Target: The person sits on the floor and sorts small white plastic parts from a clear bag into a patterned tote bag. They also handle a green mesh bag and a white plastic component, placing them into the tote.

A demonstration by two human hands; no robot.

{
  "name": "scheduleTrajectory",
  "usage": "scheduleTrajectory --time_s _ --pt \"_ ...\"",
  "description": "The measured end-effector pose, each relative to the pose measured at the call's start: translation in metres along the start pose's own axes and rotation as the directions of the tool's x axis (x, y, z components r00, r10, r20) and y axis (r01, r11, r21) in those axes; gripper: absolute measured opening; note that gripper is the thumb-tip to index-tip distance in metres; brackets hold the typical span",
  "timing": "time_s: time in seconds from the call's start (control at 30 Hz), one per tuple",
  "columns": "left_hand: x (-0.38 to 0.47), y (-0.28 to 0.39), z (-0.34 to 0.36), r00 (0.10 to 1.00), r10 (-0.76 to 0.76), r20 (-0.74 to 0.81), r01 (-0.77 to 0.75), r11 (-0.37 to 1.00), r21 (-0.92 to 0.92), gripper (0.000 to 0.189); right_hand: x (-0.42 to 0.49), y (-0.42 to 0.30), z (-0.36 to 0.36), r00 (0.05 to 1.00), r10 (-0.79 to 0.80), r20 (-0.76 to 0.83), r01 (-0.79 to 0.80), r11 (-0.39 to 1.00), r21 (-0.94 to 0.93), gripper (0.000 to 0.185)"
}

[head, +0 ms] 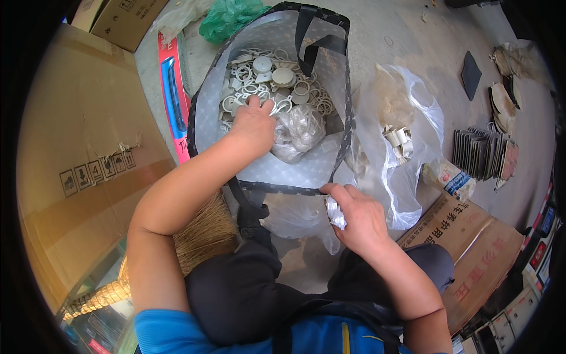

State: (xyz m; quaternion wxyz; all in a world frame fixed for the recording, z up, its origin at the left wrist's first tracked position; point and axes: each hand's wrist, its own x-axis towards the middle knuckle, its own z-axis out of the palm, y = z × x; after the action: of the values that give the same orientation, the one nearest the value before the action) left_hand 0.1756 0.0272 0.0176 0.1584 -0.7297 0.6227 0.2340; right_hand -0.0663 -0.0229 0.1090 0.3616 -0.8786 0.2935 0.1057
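A black-trimmed bag [269, 189] with a pale lining stands wide before me. Inside it lies a heap of off-white plastic ring clips [250, 84], with round caps among them. My left hand [254, 126] reaches into the bag, its fingertips on the clips; whether they pinch one cannot be told. Beside that hand sits a crumpled clear plastic bag [300, 130]. At the near right corner of the rim, my right hand [360, 217] touches the trim with its fingers and holds a small crumpled whitish piece [336, 213] against its palm.
Right of the bag, an open clear plastic bag [413, 186] holds white plastic parts [399, 140]. Cardboard boxes [88, 146] rise on the left above a straw broom [205, 234]. A green plastic bag [230, 20] lies behind. Farther right are stacked dark plates [479, 152] and flattened cardboard [473, 256].
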Motion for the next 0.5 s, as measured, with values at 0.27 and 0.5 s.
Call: scheduleTrajectory --time_s 0.27,0.5 --pt "-0.031 -0.012 0.012 0.975 -0.020 0.220 0.045 0.993 -0.110 0.031 0.000 -0.002 0.002 1.000 -0.015 -0.008 0.015 1.000 -0.006 0.042" --pt "-0.018 -0.034 0.001 0.995 -0.028 0.099 0.048 0.977 -0.207 0.044 0.003 -0.003 0.008 0.999 -0.027 -0.026 0.027 1.000 0.007 0.041"
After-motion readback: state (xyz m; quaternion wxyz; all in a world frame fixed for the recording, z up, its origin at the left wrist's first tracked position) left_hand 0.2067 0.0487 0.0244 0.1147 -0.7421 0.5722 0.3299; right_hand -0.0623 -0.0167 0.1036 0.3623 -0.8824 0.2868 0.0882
